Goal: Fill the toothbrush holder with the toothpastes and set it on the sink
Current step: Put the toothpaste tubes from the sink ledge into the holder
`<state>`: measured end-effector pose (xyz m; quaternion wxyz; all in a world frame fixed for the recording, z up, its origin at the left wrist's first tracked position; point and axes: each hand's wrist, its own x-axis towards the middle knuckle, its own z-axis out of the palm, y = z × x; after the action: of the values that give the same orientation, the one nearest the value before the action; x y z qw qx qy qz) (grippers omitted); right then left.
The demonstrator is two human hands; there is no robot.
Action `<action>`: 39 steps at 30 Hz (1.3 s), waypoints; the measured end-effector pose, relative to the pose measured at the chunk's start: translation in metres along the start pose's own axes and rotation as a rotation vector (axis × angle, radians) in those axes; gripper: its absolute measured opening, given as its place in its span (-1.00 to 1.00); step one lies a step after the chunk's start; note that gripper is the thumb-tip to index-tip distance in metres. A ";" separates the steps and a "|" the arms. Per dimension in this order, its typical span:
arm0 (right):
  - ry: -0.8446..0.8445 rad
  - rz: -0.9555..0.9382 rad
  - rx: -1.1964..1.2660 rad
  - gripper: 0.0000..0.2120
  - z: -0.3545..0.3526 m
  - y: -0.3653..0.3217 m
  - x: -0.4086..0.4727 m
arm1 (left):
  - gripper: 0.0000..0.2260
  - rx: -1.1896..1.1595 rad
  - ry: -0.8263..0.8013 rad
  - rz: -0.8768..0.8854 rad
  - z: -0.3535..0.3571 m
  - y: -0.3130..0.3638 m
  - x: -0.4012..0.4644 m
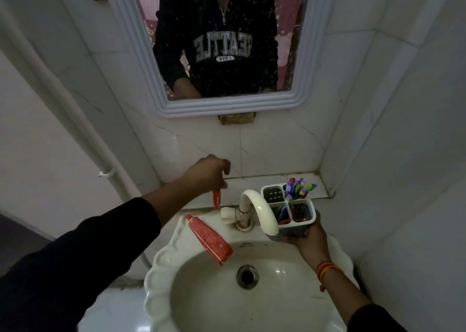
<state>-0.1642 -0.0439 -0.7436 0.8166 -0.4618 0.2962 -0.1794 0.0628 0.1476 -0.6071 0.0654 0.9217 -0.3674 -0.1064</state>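
Observation:
My left hand (210,170) hangs over the ledge behind the sink and pinches a small red toothpaste tube (216,197) that dangles upright. A larger red toothpaste tube (209,238) lies diagonally on the sink's left rim, its crimped end hanging over the basin. My right hand (309,241) grips from below a white toothbrush holder (290,209) with several compartments, held just right of the tap. Colourful toothbrushes (300,186) stick out of its far right compartment; dark items sit in the near ones.
A white curved tap (259,209) rises from the back of the white sink (161,268), partly in front of the holder. The drain (247,276) is in the basin's middle. A tiled ledge (254,183) runs behind, a framed mirror (141,42) above, walls close on both sides.

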 end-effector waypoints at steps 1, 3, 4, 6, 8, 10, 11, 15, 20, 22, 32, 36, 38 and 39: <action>0.006 0.010 0.020 -0.63 0.000 0.000 0.000 | -0.71 -0.014 0.061 0.037 -0.009 0.013 -0.002; 0.024 0.045 0.079 -0.74 0.003 -0.001 0.001 | -0.77 -0.074 0.170 0.115 -0.029 0.038 -0.006; 0.014 0.043 0.069 -0.75 0.004 -0.002 -0.002 | -0.80 -0.092 0.216 0.144 -0.039 0.051 -0.009; 0.013 -0.049 -0.103 -0.61 0.005 -0.006 -0.006 | -0.80 -0.090 0.287 0.203 -0.059 0.076 -0.015; 0.015 -0.041 -0.152 -0.44 0.001 -0.001 -0.001 | -0.78 -0.069 0.301 0.256 -0.069 0.099 -0.019; 0.030 -0.030 -0.222 -0.42 0.000 0.001 0.000 | -0.78 -0.065 0.239 0.275 -0.069 0.118 -0.022; 0.035 -0.051 -0.279 -0.42 -0.001 -0.001 0.001 | -0.78 -0.061 0.193 0.277 -0.066 0.126 -0.023; 0.036 -0.007 -0.029 -0.65 0.001 -0.001 -0.002 | -0.80 -0.015 0.039 0.296 -0.038 0.147 -0.020; 0.079 -0.017 -0.260 -0.36 -0.005 0.000 0.004 | -0.91 -0.114 -0.007 0.276 -0.017 0.146 -0.019; 0.039 0.081 -0.157 -0.26 -0.005 0.003 0.009 | -0.93 -0.171 0.065 0.236 -0.018 0.133 -0.018; 0.030 -0.078 -0.502 -0.18 -0.008 0.005 0.006 | -0.66 0.158 -0.179 -0.167 0.045 -0.017 -0.040; 0.030 -0.077 -0.499 -0.20 -0.012 0.010 0.010 | -0.46 0.368 -0.399 -0.107 0.085 -0.046 -0.054; 0.001 -0.077 -0.508 -0.22 -0.007 0.006 0.005 | -0.48 0.429 -0.374 -0.052 0.097 -0.048 -0.057; -0.006 -0.084 -0.404 -0.26 -0.007 0.004 0.005 | -0.50 0.465 -0.349 -0.010 0.101 -0.048 -0.058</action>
<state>-0.1653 -0.0490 -0.7517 0.7001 -0.6287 0.3042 -0.1487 0.0291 0.2180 -0.7058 -0.2127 0.8815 -0.3828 -0.1767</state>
